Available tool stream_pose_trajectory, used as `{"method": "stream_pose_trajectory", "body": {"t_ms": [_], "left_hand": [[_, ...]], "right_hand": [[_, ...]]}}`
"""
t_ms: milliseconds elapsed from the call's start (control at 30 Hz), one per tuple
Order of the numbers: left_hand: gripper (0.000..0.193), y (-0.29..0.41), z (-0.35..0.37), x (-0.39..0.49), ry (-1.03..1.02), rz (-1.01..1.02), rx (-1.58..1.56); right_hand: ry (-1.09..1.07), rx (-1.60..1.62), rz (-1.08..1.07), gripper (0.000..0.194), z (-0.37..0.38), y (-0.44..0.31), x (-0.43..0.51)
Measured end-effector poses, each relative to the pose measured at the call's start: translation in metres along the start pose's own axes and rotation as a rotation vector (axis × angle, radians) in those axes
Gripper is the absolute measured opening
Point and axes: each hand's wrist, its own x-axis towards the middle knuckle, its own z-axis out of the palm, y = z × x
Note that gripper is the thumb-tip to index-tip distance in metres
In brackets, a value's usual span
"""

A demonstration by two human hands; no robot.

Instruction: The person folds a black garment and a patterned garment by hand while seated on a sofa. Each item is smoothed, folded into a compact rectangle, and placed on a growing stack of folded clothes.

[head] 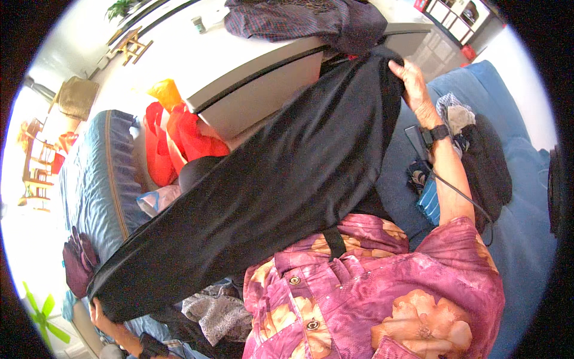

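A large piece of black cloth [269, 179], perhaps a garment, is stretched slantwise before me, from the lower left to the upper right. My left hand [99, 316] grips its lower left end, with part of the fingers hidden by the cloth. Its upper right end is pinched in my right hand [411, 85], with the thumb on top. Both wrists wear black bands, and a cable runs from a dark device at the right one. Beneath the cloth are my pink flowered shirt and a dark strap at my waist.
A blue sofa [515, 251] holds dark and patterned clothes [486, 170] at right. Plaid cloth [287, 22] lies on a white-topped table [255, 58] ahead. Red bags [179, 139] stand at left by a blue-covered armrest [101, 166]. Grey patterned cloth [219, 312] lies below.
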Motion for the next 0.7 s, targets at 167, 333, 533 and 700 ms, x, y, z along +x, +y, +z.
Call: {"method": "stream_pose_trajectory", "body": {"t_ms": [167,333,533,700], "left_hand": [[0.034,-0.017,-0.025,-0.014,-0.151,-0.008,-0.054],[0.045,-0.025,-0.008,-0.039,-0.208,0.39,0.443],[0.039,0.02,0.005,-0.005,-0.273,0.255,0.182],[0.037,0.145,0.055,0.036,-0.122,0.107,-0.108]], "right_hand": [[0.079,0.125,0.115,0.035,-0.015,-0.032,-0.003],[0.055,-0.025,0.254,0.035,-0.004,-0.016,-0.021],[0.014,0.029,0.291,0.032,-0.003,-0.013,-0.032],[-0.008,0.214,0.259,0.029,0.008,-0.029,-0.042]]}}
